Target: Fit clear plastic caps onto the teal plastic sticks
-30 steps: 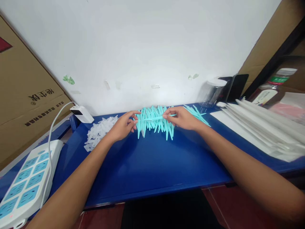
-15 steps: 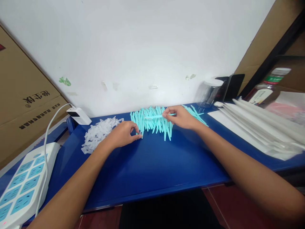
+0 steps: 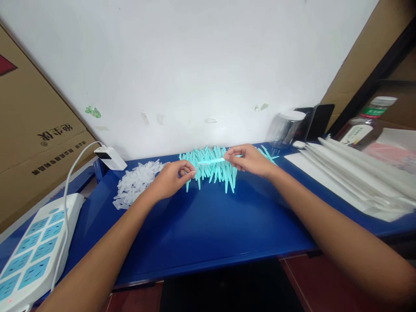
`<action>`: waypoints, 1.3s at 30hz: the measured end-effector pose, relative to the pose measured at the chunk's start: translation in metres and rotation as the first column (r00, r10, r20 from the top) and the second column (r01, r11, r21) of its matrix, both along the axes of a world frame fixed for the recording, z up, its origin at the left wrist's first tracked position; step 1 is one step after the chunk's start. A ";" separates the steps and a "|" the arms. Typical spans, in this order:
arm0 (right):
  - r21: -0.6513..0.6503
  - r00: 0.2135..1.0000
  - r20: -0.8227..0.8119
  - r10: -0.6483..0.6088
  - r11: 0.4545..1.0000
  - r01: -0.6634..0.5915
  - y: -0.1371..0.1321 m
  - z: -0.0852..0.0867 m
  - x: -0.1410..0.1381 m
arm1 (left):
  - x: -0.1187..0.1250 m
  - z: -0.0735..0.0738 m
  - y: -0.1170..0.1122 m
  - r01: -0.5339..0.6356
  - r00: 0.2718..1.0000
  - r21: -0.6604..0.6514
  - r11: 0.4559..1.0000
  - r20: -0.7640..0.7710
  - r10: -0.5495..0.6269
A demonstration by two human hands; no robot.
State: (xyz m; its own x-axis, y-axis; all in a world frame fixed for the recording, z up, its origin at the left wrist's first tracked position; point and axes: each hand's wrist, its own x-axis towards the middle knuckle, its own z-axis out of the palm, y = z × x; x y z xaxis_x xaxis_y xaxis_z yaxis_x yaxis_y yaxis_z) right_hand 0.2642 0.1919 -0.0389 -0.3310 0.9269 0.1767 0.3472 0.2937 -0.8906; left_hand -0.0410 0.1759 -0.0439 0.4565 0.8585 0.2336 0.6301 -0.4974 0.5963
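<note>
My right hand [image 3: 245,159] pinches a turquoise eyebrow razor [image 3: 212,161], its slim handle level and its blade end pointing left. Facing that end, my left hand [image 3: 178,177] has thumb and fingertips closed on a small clear plastic cap [image 3: 196,168], which is hard to make out. The razor's tip is close to the left fingertips; I cannot tell if they touch. Behind and below lies a pile of turquoise razors [image 3: 229,178]. A heap of translucent plastic caps [image 3: 138,180] lies left, beside my left wrist.
The blue table [image 3: 208,229] meets a white wall. A white power strip [image 3: 35,247] and a small white device [image 3: 110,158] with a cable are at left. On the right are a clear jar [image 3: 286,130], stacked white packets [image 3: 354,173], a bottle [image 3: 364,123] and a few loose razors [image 3: 268,155].
My left hand has risen slightly towards the razor's tip, and its thumb and fingers have closed together. The right hand keeps the razor in nearly the same place. The view has shifted slightly.
</note>
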 end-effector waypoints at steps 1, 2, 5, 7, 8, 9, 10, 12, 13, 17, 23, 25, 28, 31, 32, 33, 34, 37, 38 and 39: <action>-0.008 1.000 -0.021 0.003 1.000 -0.004 0.000 -0.001 0.000 | 0.000 -0.001 0.001 -0.021 0.999 0.025 0.999 0.042 0.020; -0.011 0.999 -0.039 0.007 1.000 -0.008 0.001 -0.001 0.001 | 0.000 -0.001 0.002 -0.042 0.996 0.046 0.998 0.076 0.038; -0.015 0.997 -0.074 0.009 1.000 -0.010 0.001 -0.003 0.001 | 0.002 -0.004 0.003 -0.080 0.985 0.082 0.993 0.161 0.066; -0.030 0.996 -0.088 -0.002 1.000 -0.001 0.002 -0.002 0.001 | 0.003 -0.006 0.004 -0.105 0.974 0.111 0.988 0.214 0.079; -0.043 0.995 -0.100 -0.007 0.999 0.002 0.002 -0.002 0.001 | 0.003 -0.006 0.004 -0.123 0.968 0.136 0.983 0.233 0.089; -0.058 0.993 -0.117 -0.008 0.998 0.001 0.002 -0.002 0.001 | 0.003 -0.007 0.004 -0.143 0.964 0.166 0.976 0.247 0.099; -0.074 0.991 -0.134 -0.005 0.997 -0.005 0.002 -0.001 0.001 | 0.004 -0.008 0.004 -0.163 0.960 0.199 0.966 0.257 0.109; -0.106 0.987 -0.158 0.012 0.994 -0.029 0.002 -0.001 0.001 | 0.004 -0.008 0.003 -0.194 0.954 0.264 0.945 0.274 0.120; -0.119 0.987 -0.159 0.021 0.992 -0.040 0.002 -0.001 0.000 | 0.004 -0.008 0.002 -0.205 0.951 0.292 0.934 0.286 0.119; -0.162 0.989 -0.144 0.030 0.985 -0.054 0.001 0.000 -0.002 | 0.005 -0.007 -0.003 -0.207 0.954 0.392 0.896 0.282 0.098; -0.170 0.985 -0.169 0.040 0.983 -0.069 0.000 0.002 -0.001 | 0.006 -0.004 -0.007 -0.183 0.968 0.482 0.857 0.242 0.071; -0.161 0.981 -0.192 0.028 0.985 -0.059 0.000 0.002 0.000 | 0.005 -0.003 -0.007 -0.193 0.966 0.495 0.847 0.247 0.076; -0.167 0.976 -0.216 0.037 0.983 -0.074 0.001 0.002 0.000 | 0.006 -0.003 -0.007 -0.202 0.963 0.513 0.834 0.257 0.075; -0.195 0.976 -0.211 0.057 0.976 -0.099 0.000 0.001 -0.002 | 0.007 -0.004 -0.008 -0.190 0.967 0.528 0.828 0.249 0.063; -0.205 0.977 -0.206 0.060 0.973 -0.103 -0.001 0.001 -0.003 | 0.008 -0.004 -0.008 -0.181 0.968 0.535 0.825 0.244 0.055; -0.212 0.978 -0.202 0.061 0.972 -0.104 -0.003 0.001 -0.005 | 0.008 -0.005 -0.009 -0.170 0.970 0.544 0.822 0.239 0.042; -0.216 0.978 -0.196 0.066 0.970 -0.109 -0.005 0.001 -0.007 | 0.008 -0.006 -0.010 -0.153 0.972 0.556 0.817 0.234 0.023; -0.218 0.977 -0.174 0.123 0.963 -0.160 -0.013 0.003 -0.014 | 0.009 -0.008 -0.013 -0.088 0.982 0.578 0.811 0.188 -0.027; -0.217 0.973 -0.167 0.157 0.957 -0.191 -0.015 0.004 -0.016 | 0.009 -0.009 -0.014 -0.066 0.986 0.577 0.814 0.161 -0.033; -0.215 0.968 -0.157 0.194 0.950 -0.225 -0.016 0.005 -0.017 | 0.009 -0.010 -0.015 -0.055 0.991 0.576 0.816 0.133 -0.027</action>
